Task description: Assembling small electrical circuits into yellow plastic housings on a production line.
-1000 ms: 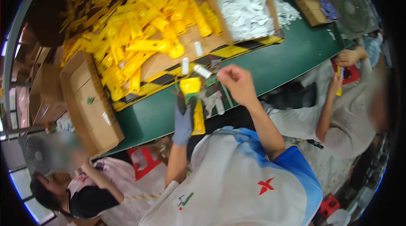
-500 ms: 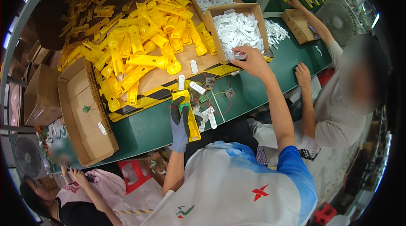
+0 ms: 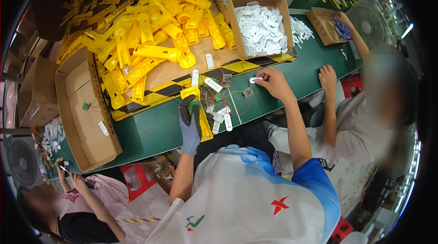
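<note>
A green workbench [image 3: 148, 132] is stretching under both hands, yellow parts [image 3: 146, 29] lying heaped beyond the left. The gloved left hand [image 3: 189, 127] is gripping a yellow casing [image 3: 206, 127], a green circuit board [image 3: 195, 104] showing in its grasp. The bare right hand [image 3: 276, 83] is pinching a white oval piece [image 3: 254, 80], a carton [image 3: 273, 1] of white parts [image 3: 262, 29] sitting beyond it.

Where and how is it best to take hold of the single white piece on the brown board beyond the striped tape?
Probably by the middle of its long edges, from above: the white piece lies flat on the brown board, with both long sides clear of the yellow heap.
</note>
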Available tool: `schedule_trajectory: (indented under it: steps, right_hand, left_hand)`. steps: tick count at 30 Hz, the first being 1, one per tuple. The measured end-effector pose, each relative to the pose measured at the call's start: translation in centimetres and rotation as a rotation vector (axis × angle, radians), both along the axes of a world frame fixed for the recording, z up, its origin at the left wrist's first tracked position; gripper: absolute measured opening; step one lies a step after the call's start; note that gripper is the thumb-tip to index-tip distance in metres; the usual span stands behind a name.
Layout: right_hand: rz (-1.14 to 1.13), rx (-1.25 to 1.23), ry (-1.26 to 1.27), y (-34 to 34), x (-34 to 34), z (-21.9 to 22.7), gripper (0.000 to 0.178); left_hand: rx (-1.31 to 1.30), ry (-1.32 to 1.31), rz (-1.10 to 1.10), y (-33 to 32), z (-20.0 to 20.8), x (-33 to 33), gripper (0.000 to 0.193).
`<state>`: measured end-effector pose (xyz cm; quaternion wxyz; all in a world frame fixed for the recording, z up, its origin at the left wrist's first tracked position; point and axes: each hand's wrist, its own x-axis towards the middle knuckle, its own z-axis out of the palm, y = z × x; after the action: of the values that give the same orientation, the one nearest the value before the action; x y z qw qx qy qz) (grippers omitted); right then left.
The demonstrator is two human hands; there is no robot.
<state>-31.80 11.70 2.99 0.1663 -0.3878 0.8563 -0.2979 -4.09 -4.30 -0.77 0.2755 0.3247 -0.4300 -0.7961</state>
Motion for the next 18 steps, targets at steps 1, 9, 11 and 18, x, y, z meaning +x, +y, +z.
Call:
schedule_trajectory:
  steps: [1,9,11,18]
  right_hand:
    - [0.014,0.005,-0.002,0.2,-0.1,0.1,0.021]
    - [-0.247,-0.406,-0.534,-2.0,9.2,0.9,0.02]
    - [-0.2,-0.498,-0.605,-3.7,12.6,0.7,0.023]
    - [-0.146,-0.385,-0.642,-4.3,14.4,1.4,0.023]
  left_hand:
    - [-0.028,-0.007,0.001,0.1,-0.4,0.0,0.031]
    - [-0.496,-0.133,-0.016,2.1,-4.7,-0.9,0.032]
    - [-0.524,-0.161,-0.037,2.1,-1.5,-1.6,0.031]
    - [-0.772,-0.165,-0.063,1.6,1.3,-2.4,0.035]
